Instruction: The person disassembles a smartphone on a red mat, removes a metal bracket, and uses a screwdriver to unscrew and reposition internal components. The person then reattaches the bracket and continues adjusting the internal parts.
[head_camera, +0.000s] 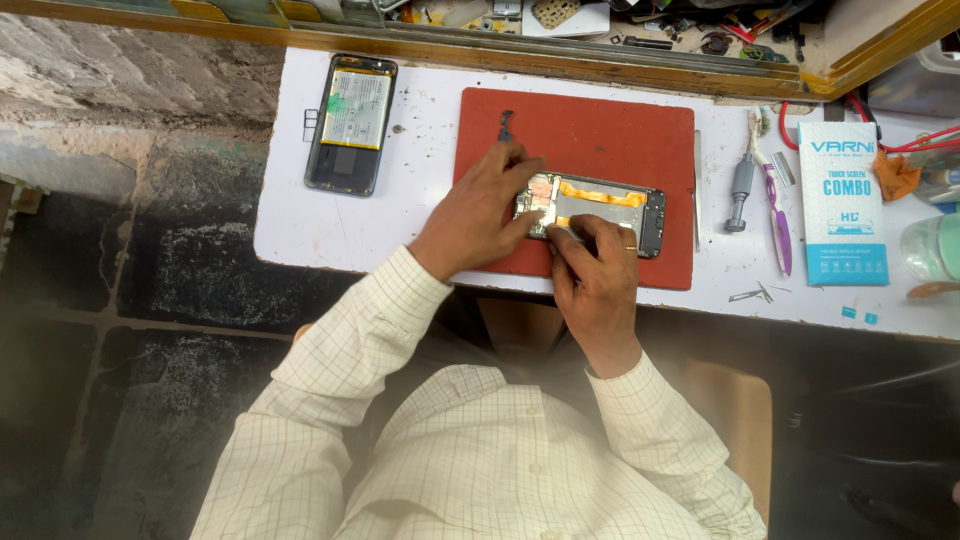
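Crosswise on the red mat (600, 125) lies the opened phone (610, 205), its long axis running left to right along the table's (300, 215) near edge, one short end under the hands and the other pointing right. Its back is off: a black frame surrounds a grey metal interior, with an orange strip along the far side and copper-coloured parts at the left end. The left hand (480, 215) presses down on the left end, fingers spread flat, holding the phone steady. The right hand (595, 265) pinches at the near edge, its grip narrow; whether it holds a tool or a part I cannot tell. A second phone (350, 122), also open and showing its battery, lies lengthwise away on the table's left. A screwdriver (740, 190), a purple toothbrush (778, 220) and a blue-and-white box (842, 205) lie to the mat's right.
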